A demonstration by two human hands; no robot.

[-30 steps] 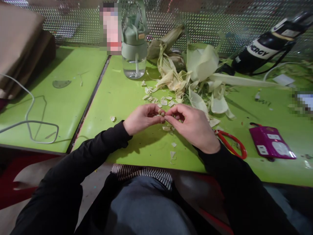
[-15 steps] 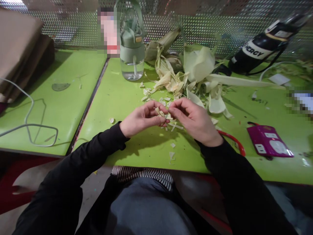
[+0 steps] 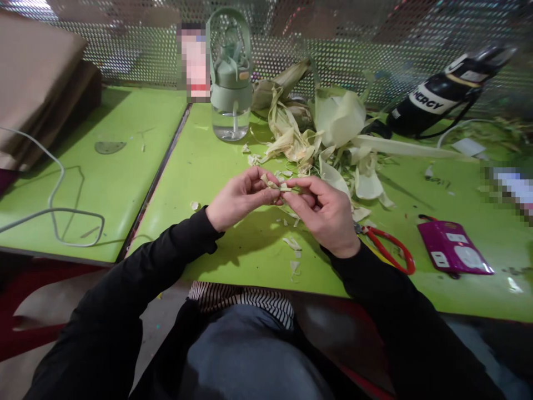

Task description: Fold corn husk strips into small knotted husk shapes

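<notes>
Above the green table (image 3: 166, 233), my left hand (image 3: 235, 201) pinches a small bunch of pale corn husk strips (image 3: 270, 182) between thumb and fingers. My right hand (image 3: 331, 216) meets it from the right, thumb and forefinger closed at the bunch's right end. The fingers partly hide what lies between the two hands. Just beyond them is a heap of dried corn husks (image 3: 293, 141), with broad pale leaves on its right side. Small husk scraps (image 3: 295, 269) are scattered below and around my hands.
A green water bottle (image 3: 231, 105) stands behind the hands, and a black bottle (image 3: 433, 103) leans at the back right. Beside my right wrist lies a red-handled cutting tool (image 3: 391, 247), then a purple power socket (image 3: 456, 247). Brown cardboard (image 3: 37, 72) and a grey cable (image 3: 54, 189) are left.
My right hand has shifted slightly down and left, its fingers now against the bunch's right end. More of the red-handled tool shows. Another scrap lies on the table below the hands.
</notes>
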